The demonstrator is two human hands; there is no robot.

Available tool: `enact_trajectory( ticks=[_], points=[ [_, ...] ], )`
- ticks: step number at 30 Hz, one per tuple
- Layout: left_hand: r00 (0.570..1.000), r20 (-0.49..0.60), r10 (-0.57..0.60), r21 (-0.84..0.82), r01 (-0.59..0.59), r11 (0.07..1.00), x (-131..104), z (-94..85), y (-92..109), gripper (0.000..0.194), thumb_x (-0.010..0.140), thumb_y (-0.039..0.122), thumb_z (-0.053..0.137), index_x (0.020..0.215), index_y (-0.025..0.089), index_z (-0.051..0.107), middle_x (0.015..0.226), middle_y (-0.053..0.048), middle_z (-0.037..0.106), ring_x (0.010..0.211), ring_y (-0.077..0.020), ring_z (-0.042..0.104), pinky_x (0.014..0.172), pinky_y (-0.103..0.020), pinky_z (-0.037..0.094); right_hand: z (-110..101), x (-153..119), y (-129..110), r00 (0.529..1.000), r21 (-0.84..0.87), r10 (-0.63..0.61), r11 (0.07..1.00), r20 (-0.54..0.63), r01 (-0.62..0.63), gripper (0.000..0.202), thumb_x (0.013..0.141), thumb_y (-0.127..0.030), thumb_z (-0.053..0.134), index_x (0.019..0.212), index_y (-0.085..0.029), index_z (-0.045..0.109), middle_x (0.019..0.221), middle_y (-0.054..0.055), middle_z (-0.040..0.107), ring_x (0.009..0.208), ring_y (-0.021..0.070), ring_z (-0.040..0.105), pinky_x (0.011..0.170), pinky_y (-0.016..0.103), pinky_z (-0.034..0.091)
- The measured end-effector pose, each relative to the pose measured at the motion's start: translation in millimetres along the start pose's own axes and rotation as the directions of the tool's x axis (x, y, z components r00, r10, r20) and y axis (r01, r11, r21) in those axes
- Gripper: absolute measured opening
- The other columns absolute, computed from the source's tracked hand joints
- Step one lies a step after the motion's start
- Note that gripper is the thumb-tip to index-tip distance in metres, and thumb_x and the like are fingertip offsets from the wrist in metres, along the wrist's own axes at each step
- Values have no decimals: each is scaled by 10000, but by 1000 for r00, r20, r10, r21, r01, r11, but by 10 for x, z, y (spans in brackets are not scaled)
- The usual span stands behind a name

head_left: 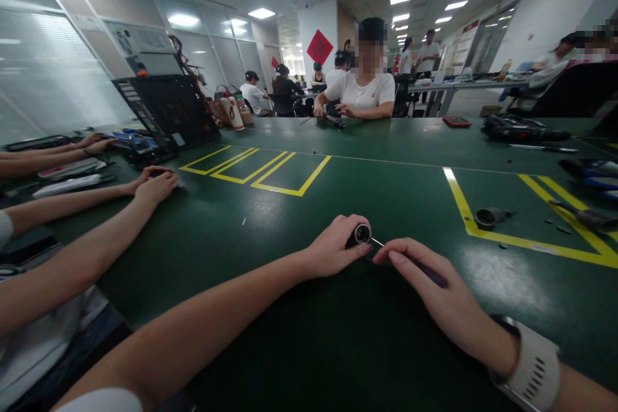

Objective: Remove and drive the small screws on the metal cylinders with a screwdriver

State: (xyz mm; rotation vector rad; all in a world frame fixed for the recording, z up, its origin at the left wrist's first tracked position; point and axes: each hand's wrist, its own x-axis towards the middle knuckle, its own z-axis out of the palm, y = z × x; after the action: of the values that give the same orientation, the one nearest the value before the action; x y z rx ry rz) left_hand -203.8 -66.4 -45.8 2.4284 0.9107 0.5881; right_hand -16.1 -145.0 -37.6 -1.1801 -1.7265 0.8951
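My left hand is closed around a dark cylindrical part, its round metal-rimmed open end facing me. In my right hand is a screwdriver with a dark handle and a thin bright shaft. The shaft reaches left to the right edge of the cylindrical part; whether its tip touches is hard to tell. A tiny dark ring lies on the green table just below the part. Off to the right, a dark cup-shaped piece rests on its side by a yellow tape line.
Small loose bits and a dark tool lie around the right-hand yellow tape. A co-worker's hands work at the left. Another person sits across the table. A black rack stands at the far left.
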Motion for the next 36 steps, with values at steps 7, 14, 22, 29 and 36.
enact_trajectory(
  ticks=[7,14,22,29,36],
  points=[
    [999,-33,-2,-96,-1,995,9,20,-77,247,871,375,496,1036,193,475,990,-46,540,926,-173,498,838,-299,419,18,-18,68,998,2,-40,999,45,40,221,898,-359,447,944,-241,628,967,39,648,963,206,607,858,387,481],
    [995,-56,-80,91,85,992,5,50,-15,212,809,309,583,972,198,504,942,-33,570,869,-181,514,740,-300,428,30,-5,58,992,-114,-123,986,-10,121,190,896,-318,466,856,-224,625,912,49,655,891,204,613,794,382,504],
    [967,-156,-203,116,222,968,30,80,-36,190,764,363,622,796,196,537,765,10,572,737,-159,533,637,-263,400,71,-37,136,933,-173,-358,917,35,359,223,881,-184,504,1067,-262,601,1017,44,649,977,191,590,839,374,512],
    [960,-153,-233,68,246,967,22,84,2,179,759,363,611,765,196,547,705,32,574,644,-128,526,553,-233,363,115,-69,92,884,-350,-437,813,163,466,285,879,-145,490,1136,-222,586,1060,76,647,1035,212,560,871,409,494],
    [957,-152,-247,312,284,907,-12,82,17,87,787,276,540,844,225,579,767,4,594,722,-165,550,582,-254,364,77,-90,34,878,-323,-463,818,122,477,244,876,-155,497,1092,-215,595,974,68,656,955,198,585,821,392,510]
  ],
)
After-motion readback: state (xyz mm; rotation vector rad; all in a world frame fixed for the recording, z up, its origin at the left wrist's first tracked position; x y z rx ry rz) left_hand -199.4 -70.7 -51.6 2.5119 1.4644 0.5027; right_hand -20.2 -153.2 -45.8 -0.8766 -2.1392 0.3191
